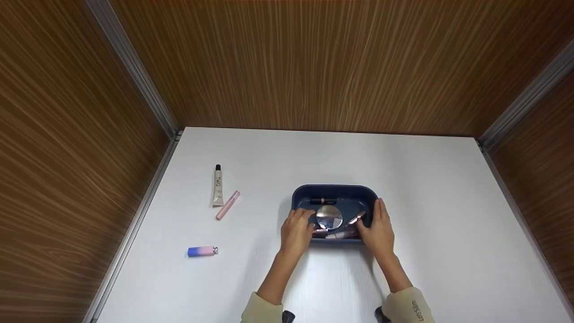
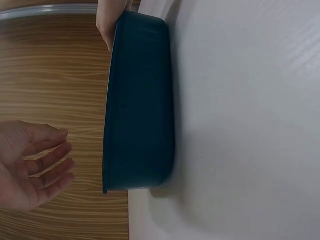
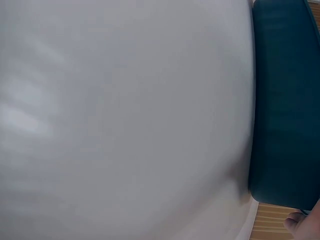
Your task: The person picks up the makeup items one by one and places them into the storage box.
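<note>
Nearest me, two beige sleeves (image 1: 264,309) reach in over the white desk (image 1: 448,215). I have the left hand (image 1: 296,233) released, fingers loosely bent over the left end of the blue bin (image 1: 334,241); the left wrist view shows them clear of its wall. I have the right hand (image 1: 379,232) grasping the bin's right end, thumb inside, fingers along the outside. The bin sits on the desk between both. Inside, along its near side, I make out a pale pink tube (image 1: 341,234) and a small shiny tube (image 1: 320,232); a slim pink stick (image 1: 356,218) lies by the right thumb, a round mirror (image 1: 329,217) near the middle, a dark tube (image 1: 323,201) by the far wall. Well off to the left I see a blue-and-pink tube (image 1: 202,251), then a thin pink tube (image 1: 228,205) beside a cream squeeze tube (image 1: 218,186). Behind the desk stands a wood-grain panel (image 1: 314,67).
</note>
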`<state>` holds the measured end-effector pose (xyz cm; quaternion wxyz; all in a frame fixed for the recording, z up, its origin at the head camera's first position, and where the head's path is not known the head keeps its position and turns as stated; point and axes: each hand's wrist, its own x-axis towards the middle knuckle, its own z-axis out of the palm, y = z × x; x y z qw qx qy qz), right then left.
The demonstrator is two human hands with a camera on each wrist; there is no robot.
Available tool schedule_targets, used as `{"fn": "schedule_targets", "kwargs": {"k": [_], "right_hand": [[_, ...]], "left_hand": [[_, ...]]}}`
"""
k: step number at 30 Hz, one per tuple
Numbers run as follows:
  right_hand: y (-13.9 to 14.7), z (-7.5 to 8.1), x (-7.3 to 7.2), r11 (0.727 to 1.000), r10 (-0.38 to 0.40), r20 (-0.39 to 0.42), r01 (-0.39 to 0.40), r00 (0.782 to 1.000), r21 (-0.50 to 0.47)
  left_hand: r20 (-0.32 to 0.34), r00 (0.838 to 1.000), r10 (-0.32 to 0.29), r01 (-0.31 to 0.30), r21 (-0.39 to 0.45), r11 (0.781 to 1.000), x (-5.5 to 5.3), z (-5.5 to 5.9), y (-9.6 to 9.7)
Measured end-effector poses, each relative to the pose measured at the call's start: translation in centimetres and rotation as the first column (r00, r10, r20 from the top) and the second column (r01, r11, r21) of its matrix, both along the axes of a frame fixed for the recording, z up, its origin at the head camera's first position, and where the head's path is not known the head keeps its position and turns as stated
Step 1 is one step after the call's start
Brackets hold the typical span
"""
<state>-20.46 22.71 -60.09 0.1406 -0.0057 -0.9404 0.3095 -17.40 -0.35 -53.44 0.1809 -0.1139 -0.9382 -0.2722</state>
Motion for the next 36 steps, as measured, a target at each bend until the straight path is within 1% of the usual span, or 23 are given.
{"fn": "schedule_targets", "kwargs": {"k": [4, 9, 17, 28, 36], "right_hand": [[0.0, 0.0, 0.0, 1.000, 0.000, -0.003, 0.000, 1.000, 0.001], [0.0, 0.0, 0.1, 1.000, 0.001, 0.000, -0.001, 1.000, 0.000], [0.1, 0.0, 0.1, 1.000, 0.002, 0.006, -0.002, 1.000, 0.001], [0.0, 0.0, 0.2, 1.000, 0.001, 0.002, -0.001, 1.000, 0.004], [-0.1, -0.1, 0.0, 1.000, 0.001, -0.032, -0.001, 0.999, 0.008]], "left_hand": [[0.018, 1.000, -0.001, 0.001, 0.020, 1.000, 0.1, 0.0, -0.5], [0.016, 1.000, -0.001, 0.000, 0.048, 0.999, 0.2, 0.0, -1.0], [0.020, 0.999, 0.037, -0.038, 0.056, 0.998, 0.4, 0.3, -1.8], [0.069, 0.994, 0.089, -0.095, 0.085, 0.992, 0.7, 0.5, -2.9], [0.109, 0.985, 0.133, -0.144, 0.097, 0.985, 0.4, 0.5, -3.9]]}}
